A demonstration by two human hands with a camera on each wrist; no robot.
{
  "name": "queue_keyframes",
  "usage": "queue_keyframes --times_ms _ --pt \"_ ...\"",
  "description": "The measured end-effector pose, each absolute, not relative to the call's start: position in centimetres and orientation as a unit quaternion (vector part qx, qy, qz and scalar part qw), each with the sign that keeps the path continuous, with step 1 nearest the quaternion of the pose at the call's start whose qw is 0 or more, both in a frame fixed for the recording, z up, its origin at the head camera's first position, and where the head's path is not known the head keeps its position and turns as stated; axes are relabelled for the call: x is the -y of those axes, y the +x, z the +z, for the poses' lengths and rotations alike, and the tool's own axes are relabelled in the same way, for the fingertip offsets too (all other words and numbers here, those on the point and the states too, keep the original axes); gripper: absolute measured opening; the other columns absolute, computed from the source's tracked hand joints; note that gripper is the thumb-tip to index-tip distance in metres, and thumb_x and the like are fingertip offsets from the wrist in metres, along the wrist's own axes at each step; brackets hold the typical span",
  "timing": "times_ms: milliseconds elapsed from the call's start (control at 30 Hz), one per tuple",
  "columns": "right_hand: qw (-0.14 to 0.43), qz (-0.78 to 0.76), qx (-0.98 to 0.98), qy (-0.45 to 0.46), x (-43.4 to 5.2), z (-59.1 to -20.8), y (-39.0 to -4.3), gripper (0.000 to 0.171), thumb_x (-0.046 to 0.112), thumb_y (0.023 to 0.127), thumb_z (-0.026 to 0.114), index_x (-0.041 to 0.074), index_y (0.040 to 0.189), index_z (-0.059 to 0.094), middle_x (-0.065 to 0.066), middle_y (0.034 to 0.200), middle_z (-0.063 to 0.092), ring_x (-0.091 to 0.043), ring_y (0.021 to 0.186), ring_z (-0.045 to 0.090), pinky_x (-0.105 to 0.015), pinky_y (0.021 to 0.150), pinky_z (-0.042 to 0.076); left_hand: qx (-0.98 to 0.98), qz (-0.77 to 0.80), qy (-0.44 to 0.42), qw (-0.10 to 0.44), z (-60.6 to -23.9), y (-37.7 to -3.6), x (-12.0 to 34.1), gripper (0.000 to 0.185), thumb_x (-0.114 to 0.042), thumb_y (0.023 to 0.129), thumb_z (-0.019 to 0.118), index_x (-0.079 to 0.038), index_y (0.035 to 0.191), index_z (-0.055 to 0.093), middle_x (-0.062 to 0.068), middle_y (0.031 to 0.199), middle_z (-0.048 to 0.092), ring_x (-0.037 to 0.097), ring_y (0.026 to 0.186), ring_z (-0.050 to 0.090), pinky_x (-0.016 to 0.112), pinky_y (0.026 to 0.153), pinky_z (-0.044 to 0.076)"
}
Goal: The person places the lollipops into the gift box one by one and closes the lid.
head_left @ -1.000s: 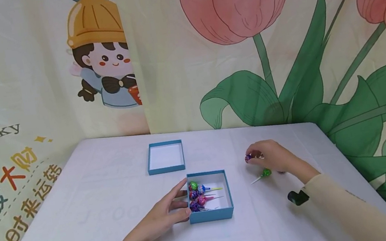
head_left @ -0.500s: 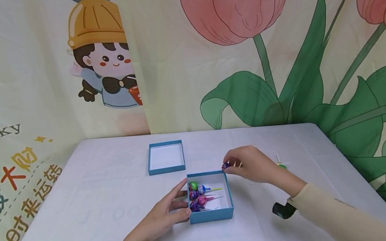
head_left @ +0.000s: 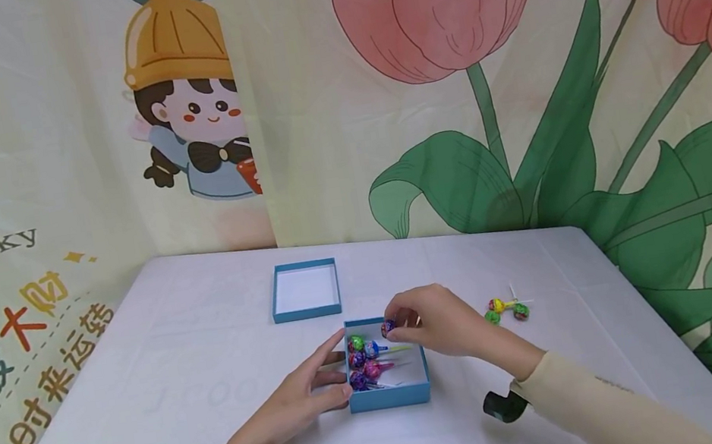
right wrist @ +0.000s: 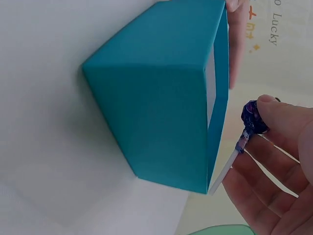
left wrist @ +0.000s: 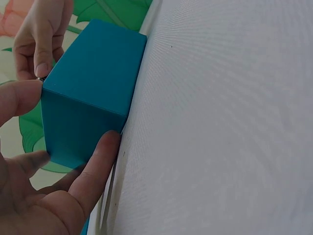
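Observation:
A small blue box (head_left: 391, 397) sits open on the white table (head_left: 182, 401), with several wrapped lollipops (head_left: 365, 362) inside. My left hand (head_left: 314, 385) rests against the box's left wall with straight fingers, thumb (left wrist: 100, 161) and fingertips touching the blue side (left wrist: 93, 93). My right hand (head_left: 422, 323) hovers over the box's far edge and pinches a purple lollipop (head_left: 389, 327) by its head; in the right wrist view that purple lollipop (right wrist: 253, 117) and its white stick hang just above the box rim (right wrist: 220, 88).
The blue box lid (head_left: 305, 289) lies upside down behind the box. Three loose lollipops (head_left: 506, 309) lie on the table to the right. Printed cloth backdrops close off the back and the left side. A black wrist strap (head_left: 504, 405) is on my right forearm.
My right hand picked the purple lollipop from the pile on the right and carried it left to above the box. The left hand has stayed on the box.

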State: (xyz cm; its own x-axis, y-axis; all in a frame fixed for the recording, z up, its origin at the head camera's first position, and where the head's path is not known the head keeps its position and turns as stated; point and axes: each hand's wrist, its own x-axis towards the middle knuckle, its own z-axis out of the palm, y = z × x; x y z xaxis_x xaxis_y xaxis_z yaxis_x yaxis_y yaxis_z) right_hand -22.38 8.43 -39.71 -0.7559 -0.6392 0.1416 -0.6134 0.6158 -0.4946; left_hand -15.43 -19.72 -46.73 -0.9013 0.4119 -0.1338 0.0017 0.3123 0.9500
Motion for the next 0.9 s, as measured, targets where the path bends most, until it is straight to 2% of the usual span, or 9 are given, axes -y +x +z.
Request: queue_keyframes --times_ms 567,900 --pt "0.055 -0.295 -0.871 -0.388 -6.4 -40.3 -21.1 0.021 0.018 0.097 0.081 0.011 0.116 0.078 0.008 0.090 0.073 -0.008 0.081 0.065 -0.019 0.073 0.057 -0.787 0.573 0.143 0.179 -46.7 -15.4 19.9 0.084 -0.031 0.104 0.070 -0.029 0.171 0.020 0.021 0.165 0.039 0.041 0.142 0.052 0.066 0.110 0.047" --pt "0.093 -0.288 -0.868 -0.394 -6.0 -41.5 -20.8 0.016 0.020 0.097 0.081 0.015 0.112 0.078 0.011 0.089 0.074 -0.001 0.079 0.065 -0.017 0.073 0.056 -0.783 0.577 0.148 0.179 -46.8 -15.3 19.9 0.082 -0.030 0.105 0.069 -0.031 0.171 0.020 0.021 0.166 0.038 0.040 0.142 0.052 0.063 0.110 0.048"
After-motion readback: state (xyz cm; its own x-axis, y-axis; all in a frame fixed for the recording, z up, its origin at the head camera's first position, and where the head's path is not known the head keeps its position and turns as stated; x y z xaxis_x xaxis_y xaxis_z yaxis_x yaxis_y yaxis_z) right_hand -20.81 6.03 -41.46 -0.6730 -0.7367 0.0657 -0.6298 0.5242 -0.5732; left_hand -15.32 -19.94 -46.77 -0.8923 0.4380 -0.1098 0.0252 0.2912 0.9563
